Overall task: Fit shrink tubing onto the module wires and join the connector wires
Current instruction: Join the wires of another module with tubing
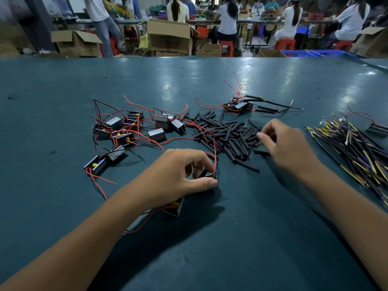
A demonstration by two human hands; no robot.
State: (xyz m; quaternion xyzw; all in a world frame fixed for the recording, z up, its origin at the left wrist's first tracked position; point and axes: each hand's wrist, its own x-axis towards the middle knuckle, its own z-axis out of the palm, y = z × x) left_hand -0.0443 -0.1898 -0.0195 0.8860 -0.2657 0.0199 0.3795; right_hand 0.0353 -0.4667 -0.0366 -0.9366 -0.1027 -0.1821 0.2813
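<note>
We find no brand, label or writing that we can read on anything here.

Our left hand point(178, 175) rests on the dark green table point(63, 80) near the middle, fingers and thumb curled round a small module point(212, 177) whose red wire point(213, 158) loops up past the fingertips. Another module point(174, 207) lies half hidden under the wrist. Our right hand point(287, 143) reaches into the near right edge of the pile of black shrink tubing point(226, 135), thumb and forefinger drawn together among the pieces; whether they already pinch one we cannot tell, as the hand is blurred.

To the left of the tubing lies a loose cluster of modules point(130, 131) with tangled red and black leads. Beyond the tubing, farther from us, sit finished modules point(239, 106) with tubing already on their wires. At the right lies a heap of connector wires point(352, 148), black with yellow and purple ends, running to the right edge of view, with one more module point(378, 129) at its far side.

The near part of the table, between and below our forearms, is open, as is the broad far stretch up to the table's far edge. Beyond that edge stand cardboard boxes point(168, 36), red stools point(285, 44) and seated workers point(226, 19) with their backs to us.
</note>
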